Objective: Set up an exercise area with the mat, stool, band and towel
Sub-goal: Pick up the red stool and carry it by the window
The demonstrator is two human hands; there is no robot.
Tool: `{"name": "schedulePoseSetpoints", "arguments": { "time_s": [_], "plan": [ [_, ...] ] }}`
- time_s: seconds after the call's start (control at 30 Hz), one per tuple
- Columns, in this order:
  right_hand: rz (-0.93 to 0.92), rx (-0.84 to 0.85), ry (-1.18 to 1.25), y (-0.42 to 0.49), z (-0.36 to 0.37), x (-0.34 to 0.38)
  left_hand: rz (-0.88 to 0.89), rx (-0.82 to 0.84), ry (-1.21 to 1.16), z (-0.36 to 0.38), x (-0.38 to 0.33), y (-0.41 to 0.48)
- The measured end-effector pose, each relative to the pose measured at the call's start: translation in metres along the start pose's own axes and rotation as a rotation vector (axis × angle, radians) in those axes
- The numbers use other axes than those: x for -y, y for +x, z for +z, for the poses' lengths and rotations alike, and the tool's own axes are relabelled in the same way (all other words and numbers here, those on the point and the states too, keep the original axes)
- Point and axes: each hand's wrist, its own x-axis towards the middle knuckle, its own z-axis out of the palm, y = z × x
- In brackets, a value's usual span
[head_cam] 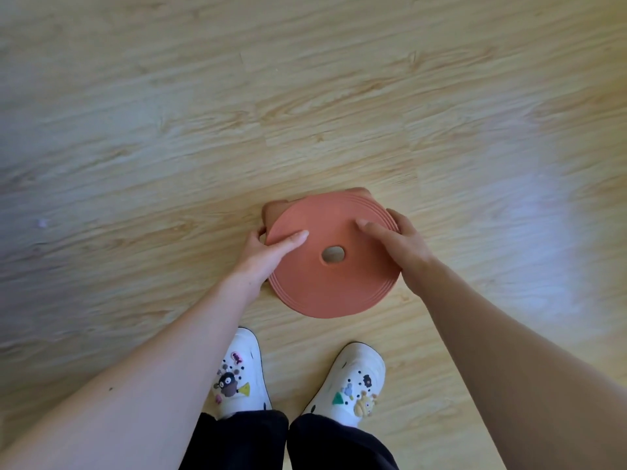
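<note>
Found left hand [266, 254] gripping the stool [325, 290] at its left rim: thumb flat on the seat, fingers curled under the edge. Found right hand [402, 247] gripping the opposite rim likewise, thumb laid on top, fingers wrapped over the right edge. Logged both forearms bare, reaching in from the bottom corners.

Placed the stool between the 2 hands, low over the floor [169, 130], just ahead of the feet. Could not tell whether its legs touched down.

Recorded pale wood-grain planks filling the whole view, blurred toward the edges, with a bluish-white light patch [543, 215] at right.

Noted white clogs nearer the body, left clog [237, 371] and right clog [349, 381], each studded with cartoon charms, under black trouser legs [237, 439].

Described the stool as terracotta-pink and matte: round seat, 1 round hole near the middle, concentric ridges round the rim, 2 rounded legs poking past the far edge.
</note>
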Motion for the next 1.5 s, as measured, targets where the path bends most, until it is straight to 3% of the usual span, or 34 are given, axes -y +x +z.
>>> {"name": "schedulePoseSetpoints", "arguments": {
  "time_s": [0.33,0.67,0.9,1.2,1.5],
  "plan": [
    [-0.114,-0.157,0.19,-0.114,-0.041,0.054,0.241,0.008,0.101,-0.005,-0.085,-0.111],
    [-0.294,-0.382,0.432,-0.335,-0.112,0.152,0.525,0.108,0.094,-0.013,-0.203,-0.342],
    [-0.385,-0.53,0.602,-0.49,-0.144,0.18,0.701,0.269,0.135,-0.02,-0.251,-0.492],
    [-0.463,-0.773,0.75,-0.626,-0.174,0.125,0.777,0.529,0.236,0.006,-0.23,-0.608],
    [-0.352,-1.079,0.964,-0.731,-0.186,-0.022,0.822,0.814,0.515,0.077,-0.13,-0.704]
  ]
}}
